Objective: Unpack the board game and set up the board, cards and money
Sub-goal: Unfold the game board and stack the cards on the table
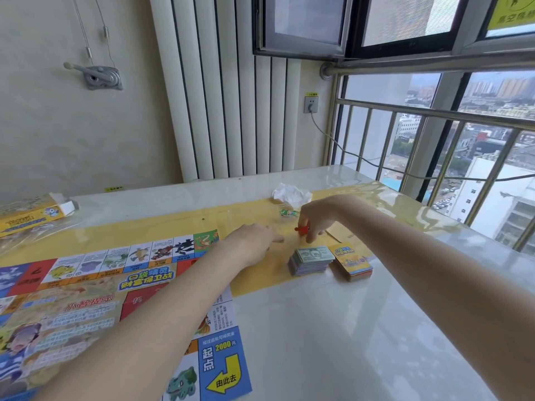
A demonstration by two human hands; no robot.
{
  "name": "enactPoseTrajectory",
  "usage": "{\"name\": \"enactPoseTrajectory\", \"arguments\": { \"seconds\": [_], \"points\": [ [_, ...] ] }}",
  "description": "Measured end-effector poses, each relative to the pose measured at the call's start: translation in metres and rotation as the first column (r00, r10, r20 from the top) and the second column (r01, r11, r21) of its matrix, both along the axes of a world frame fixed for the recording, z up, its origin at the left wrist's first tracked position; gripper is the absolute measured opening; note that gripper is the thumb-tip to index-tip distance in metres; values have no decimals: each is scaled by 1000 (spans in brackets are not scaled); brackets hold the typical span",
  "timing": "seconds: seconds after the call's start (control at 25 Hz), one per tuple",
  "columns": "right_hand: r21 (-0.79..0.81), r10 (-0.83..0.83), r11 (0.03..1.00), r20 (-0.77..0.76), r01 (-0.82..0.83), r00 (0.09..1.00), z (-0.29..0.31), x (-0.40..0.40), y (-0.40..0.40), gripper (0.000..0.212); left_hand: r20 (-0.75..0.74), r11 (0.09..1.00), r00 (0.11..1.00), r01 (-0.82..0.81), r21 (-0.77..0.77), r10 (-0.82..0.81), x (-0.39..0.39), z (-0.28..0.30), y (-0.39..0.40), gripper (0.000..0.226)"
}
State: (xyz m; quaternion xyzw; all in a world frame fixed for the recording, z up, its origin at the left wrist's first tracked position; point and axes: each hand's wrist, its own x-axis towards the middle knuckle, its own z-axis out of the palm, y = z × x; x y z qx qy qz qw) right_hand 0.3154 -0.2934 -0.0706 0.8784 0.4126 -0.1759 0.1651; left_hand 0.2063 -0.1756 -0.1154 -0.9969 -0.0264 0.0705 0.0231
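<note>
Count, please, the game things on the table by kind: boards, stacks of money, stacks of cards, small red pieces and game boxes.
Game board: 1
Stack of money: 1
Stack of cards: 1
Small red piece, pinched by the right hand: 1
Game box: 1
Total: 5

left arm stretched forward, bare | left hand (pixel 254 237) palm down, fingers extended toward the right | right arm reaching in from the right | right hand (pixel 314 219) curled downward, fingertips pinching a small red piece (pixel 301 229)
</note>
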Motion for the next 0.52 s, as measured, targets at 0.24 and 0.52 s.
{"name": "enactPoseTrajectory", "arguments": {
  "seconds": [0.24,0.52],
  "points": [
    [167,-65,981,-194,98,979,-1,15,-7,32,-19,999,999,30,33,-30,0,3,-1,61],
    [141,-47,988,-142,68,989,-1,16,2,24,-27,998,999,27,50,-25,-2,7,-4,60]
  ]
}}
